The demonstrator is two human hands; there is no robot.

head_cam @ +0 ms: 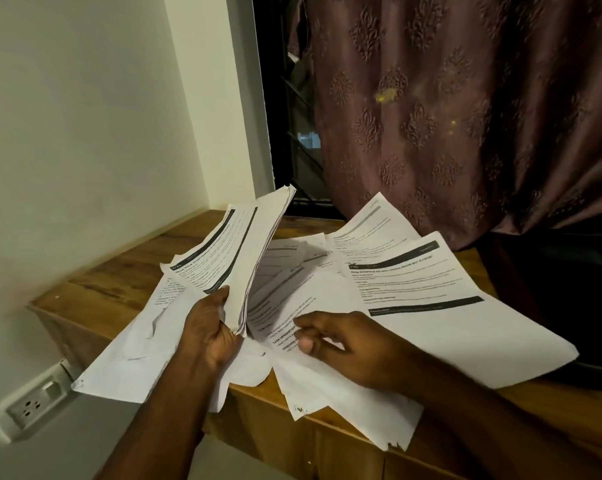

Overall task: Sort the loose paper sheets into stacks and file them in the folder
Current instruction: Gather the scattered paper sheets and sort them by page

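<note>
The right hand (pixel 330 341), fingers curled, pinches the edge of one loose sheet (pixel 292 317) on the wooden table (pixel 119 271). The left hand (pixel 209 327) grips one gathered stack (pixel 237 251), tilted upward. The step seems to be collecting; next, lift this sheet onto the stack. At least five loose sheets remain; no folder is visible.

We are seeing two bare forearms entering from the lower edge of the frame, no sleeves showing, no watch, rings or bands appearing. Left hand (pixel 211 327): short nails, thumb showing. Right hand (pixel 341 344): knuckles creasing, short rounded thumbnail showing. We are noting no markings on either.
</note>
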